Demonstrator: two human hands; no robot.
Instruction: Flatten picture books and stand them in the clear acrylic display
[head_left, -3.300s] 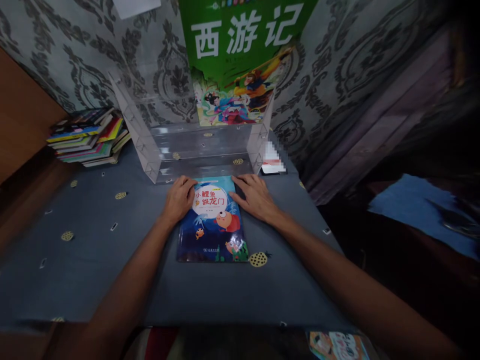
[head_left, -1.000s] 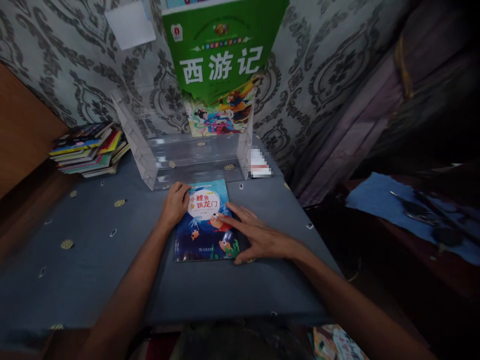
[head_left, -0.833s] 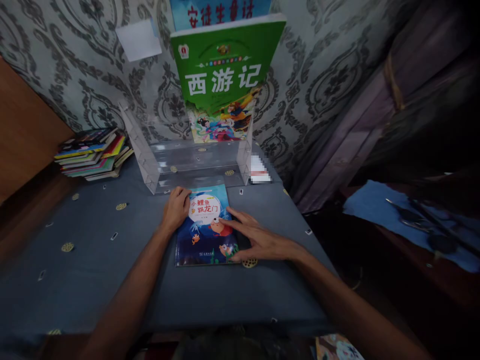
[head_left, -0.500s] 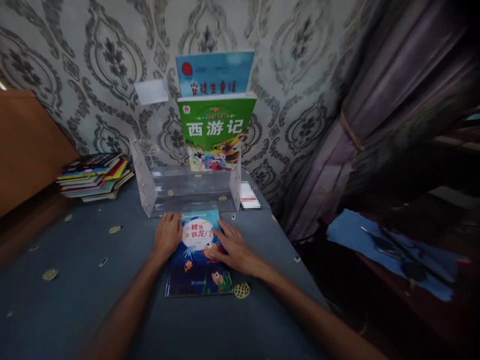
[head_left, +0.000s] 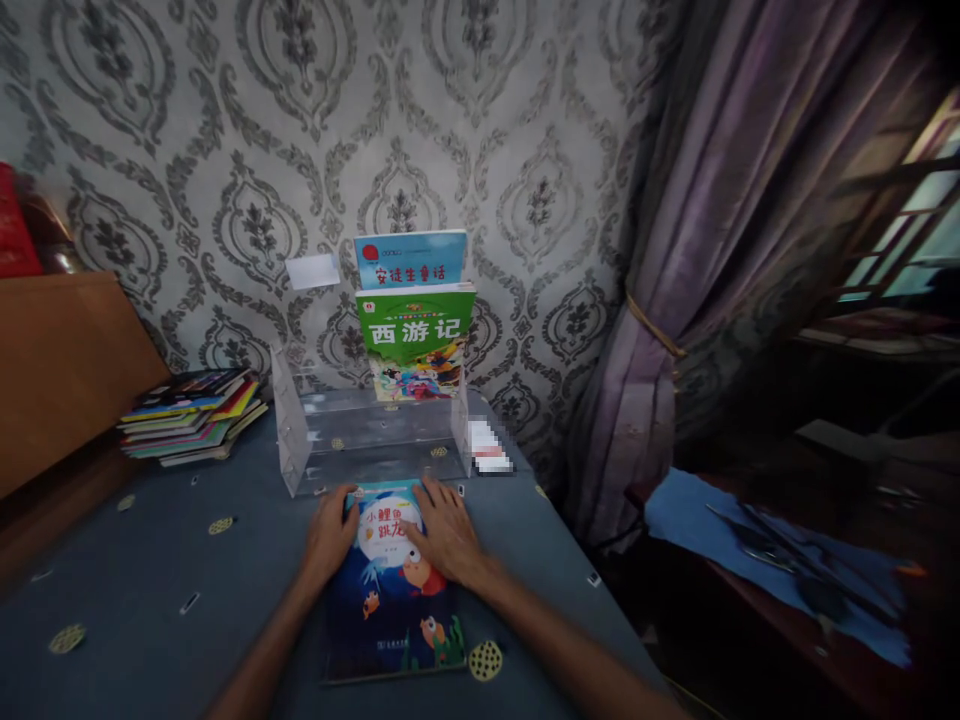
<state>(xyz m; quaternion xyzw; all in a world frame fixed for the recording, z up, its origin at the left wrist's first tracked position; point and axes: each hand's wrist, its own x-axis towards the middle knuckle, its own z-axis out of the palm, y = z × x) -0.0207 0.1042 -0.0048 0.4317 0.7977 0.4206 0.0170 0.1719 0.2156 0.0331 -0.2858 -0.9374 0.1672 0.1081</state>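
Observation:
A dark blue picture book (head_left: 394, 625) with orange fish on its cover lies face up on the table. My left hand (head_left: 330, 530) rests along its upper left edge, thumb apart from the fingers. Across the upper right of the cover lies my right hand (head_left: 450, 535), its fingers stretched and its thumb over part of the title. Just beyond the book is a clear tiered stand (head_left: 379, 435). A green book (head_left: 420, 335) stands upright in its back right part, and a light blue book (head_left: 412, 260) shows above and behind it.
To the left, a messy stack of books (head_left: 191, 415) sits beside a brown wooden panel (head_left: 71, 370). A pixelated white item (head_left: 489, 448) lies right of the stand. Further right are a tied purple curtain (head_left: 637, 400) and a blue cloth (head_left: 750, 550) with dark tools on it.
The camera has tilted up, so the stand and books appear lower. My right hand has shifted inward over the cover and covers more of the title. My left hand keeps to the left edge.

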